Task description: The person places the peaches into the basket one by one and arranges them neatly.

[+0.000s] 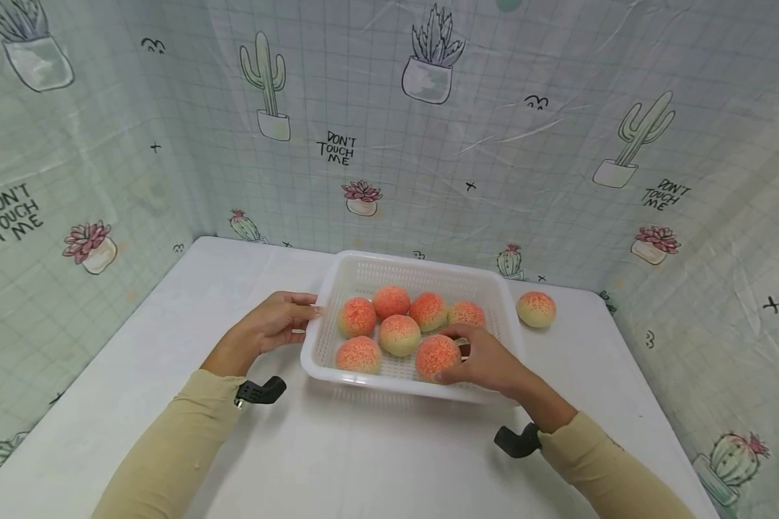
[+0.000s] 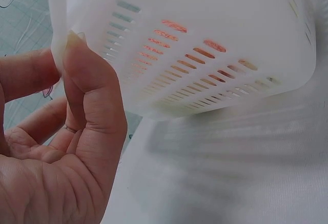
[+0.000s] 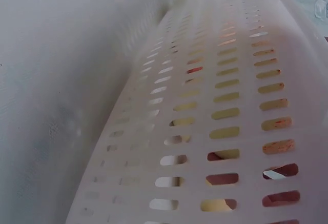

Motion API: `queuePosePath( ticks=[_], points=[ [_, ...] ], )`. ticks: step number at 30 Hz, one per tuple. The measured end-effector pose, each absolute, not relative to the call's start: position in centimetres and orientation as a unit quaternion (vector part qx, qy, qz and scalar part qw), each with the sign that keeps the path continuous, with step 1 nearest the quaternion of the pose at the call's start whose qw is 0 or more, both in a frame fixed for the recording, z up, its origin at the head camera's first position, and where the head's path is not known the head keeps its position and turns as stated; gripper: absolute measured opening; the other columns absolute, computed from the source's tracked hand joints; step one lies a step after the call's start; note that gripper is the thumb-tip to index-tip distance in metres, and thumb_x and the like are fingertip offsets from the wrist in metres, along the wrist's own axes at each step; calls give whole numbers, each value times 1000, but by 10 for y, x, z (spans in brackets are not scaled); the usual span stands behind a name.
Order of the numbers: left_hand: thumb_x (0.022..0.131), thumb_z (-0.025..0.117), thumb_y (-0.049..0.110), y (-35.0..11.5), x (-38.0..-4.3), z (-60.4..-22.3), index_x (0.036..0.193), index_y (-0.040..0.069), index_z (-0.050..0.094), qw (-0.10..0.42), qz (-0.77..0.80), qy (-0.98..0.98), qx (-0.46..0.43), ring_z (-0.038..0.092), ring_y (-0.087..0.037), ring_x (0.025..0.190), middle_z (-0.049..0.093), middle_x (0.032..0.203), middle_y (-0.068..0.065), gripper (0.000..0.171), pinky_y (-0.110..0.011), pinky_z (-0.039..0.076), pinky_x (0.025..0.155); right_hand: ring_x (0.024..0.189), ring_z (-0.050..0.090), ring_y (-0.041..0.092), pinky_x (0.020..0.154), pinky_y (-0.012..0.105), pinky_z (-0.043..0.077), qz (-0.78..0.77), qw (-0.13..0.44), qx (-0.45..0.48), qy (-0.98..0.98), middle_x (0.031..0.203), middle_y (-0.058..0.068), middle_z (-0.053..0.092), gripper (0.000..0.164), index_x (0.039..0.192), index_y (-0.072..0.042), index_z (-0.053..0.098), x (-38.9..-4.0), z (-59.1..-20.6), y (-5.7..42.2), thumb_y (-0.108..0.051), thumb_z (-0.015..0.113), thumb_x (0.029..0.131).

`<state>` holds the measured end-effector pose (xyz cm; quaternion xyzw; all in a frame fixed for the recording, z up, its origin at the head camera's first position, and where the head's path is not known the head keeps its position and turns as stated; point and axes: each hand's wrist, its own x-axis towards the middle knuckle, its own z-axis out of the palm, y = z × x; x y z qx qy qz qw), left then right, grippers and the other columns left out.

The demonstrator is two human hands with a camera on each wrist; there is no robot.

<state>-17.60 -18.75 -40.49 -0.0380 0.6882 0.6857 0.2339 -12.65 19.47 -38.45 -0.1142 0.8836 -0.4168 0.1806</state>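
A white slotted plastic basket [image 1: 422,389] holds several round peaches, speckled orange-red on top and pale yellow below. At its left end, my left hand [image 1: 274,323] pinches the rim between thumb and fingers; the left wrist view shows the thumb [image 2: 95,75] on the outer wall. My right hand [image 1: 487,360] reaches over the front rim and grips a peach [image 1: 438,357] at the front right, fingers curled round its right side. In the right wrist view the slotted basket wall [image 3: 200,131] fills the middle, and the hand shows only as patches through the slots.
One more peach [image 1: 537,309] lies on the white table [image 1: 389,461], just right of the basket. Patterned sheets [image 1: 389,158] with cactus drawings enclose the table at the back and both sides. Dark wrist-worn pieces [image 1: 518,440] stick out below both hands.
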Motion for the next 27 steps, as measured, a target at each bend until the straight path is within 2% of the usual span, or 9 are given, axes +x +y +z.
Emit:
queuePosePath(
  ticks=[11,18,27],
  points=[
    [100,67,13,-187,-175,-404,149,-2,52,238,684,688,-37,69,-17,98,71,121,-7,53,-36,63,84,111,61,22,90,38,55,-370,168,-123,905,120,2,68,58,128,-13,70,-129,-388,187,-24,91,75],
    [100,67,13,-187,-176,-401,148,-2,52,240,685,687,-31,69,-17,98,71,117,-4,52,-36,63,84,105,60,21,81,31,52,-351,170,-125,912,113,3,69,59,129,-10,71,-132,-389,184,-22,91,75],
    [100,66,12,-188,-175,-401,150,-1,50,244,685,686,-38,69,-17,99,69,128,-10,54,-37,63,85,98,59,20,76,29,50,-339,173,-126,916,106,2,69,53,124,-10,74,-133,-391,180,-18,91,74]
  ],
)
